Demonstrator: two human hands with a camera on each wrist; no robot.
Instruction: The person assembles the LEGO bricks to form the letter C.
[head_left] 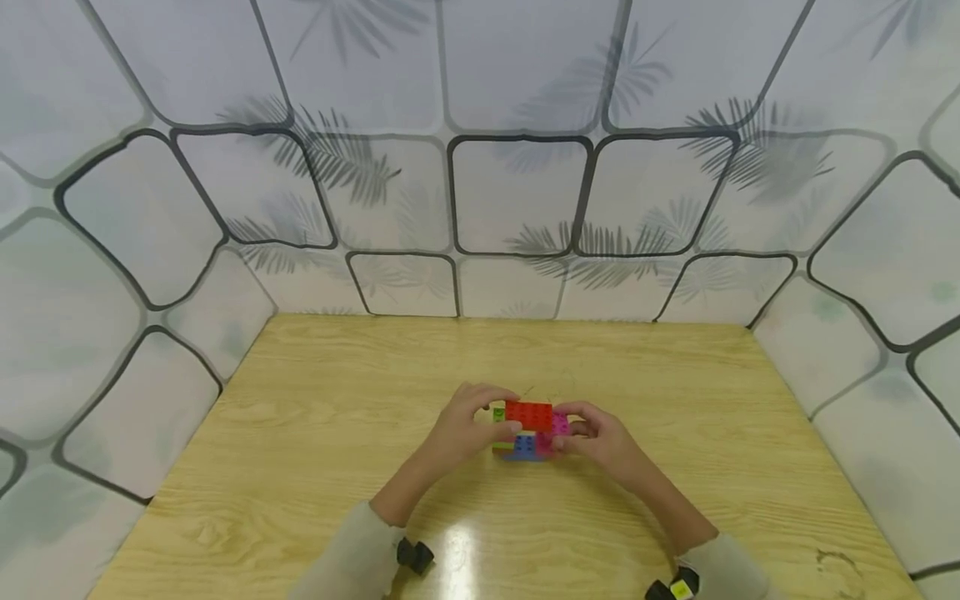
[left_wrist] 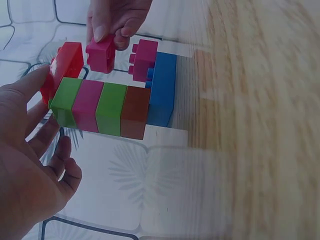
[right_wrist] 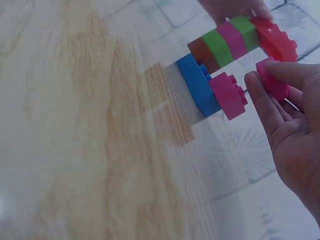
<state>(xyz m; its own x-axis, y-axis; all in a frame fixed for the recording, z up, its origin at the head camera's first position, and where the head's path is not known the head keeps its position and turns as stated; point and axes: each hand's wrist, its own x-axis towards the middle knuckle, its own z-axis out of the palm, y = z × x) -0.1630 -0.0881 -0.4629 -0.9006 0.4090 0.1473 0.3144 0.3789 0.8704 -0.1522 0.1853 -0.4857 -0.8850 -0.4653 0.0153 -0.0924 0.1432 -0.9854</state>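
A toy-brick structure stands on the table, with a long blue brick (left_wrist: pixel 162 90) as its base. At one end rises a column of a brown brick (left_wrist: pixel 135 112), a green brick (left_wrist: pixel 111 110), a pink brick (left_wrist: pixel 88 105) and another green brick (left_wrist: pixel 65 102). Across the column's top reaches a red brick (head_left: pixel 529 414), pinched by my left hand (head_left: pixel 457 425) between thumb and finger. My right hand (head_left: pixel 600 442) pinches a loose pink brick (right_wrist: pixel 272 80). That brick hangs apart, above a pink brick (right_wrist: pixel 229 95) sitting on the base's other end.
The wooden table (head_left: pixel 300 467) extends around the structure on all sides. Patterned cloth walls (head_left: pixel 517 192) close off the back and both sides. Dark wrist devices (head_left: pixel 415 556) sit on both sleeves.
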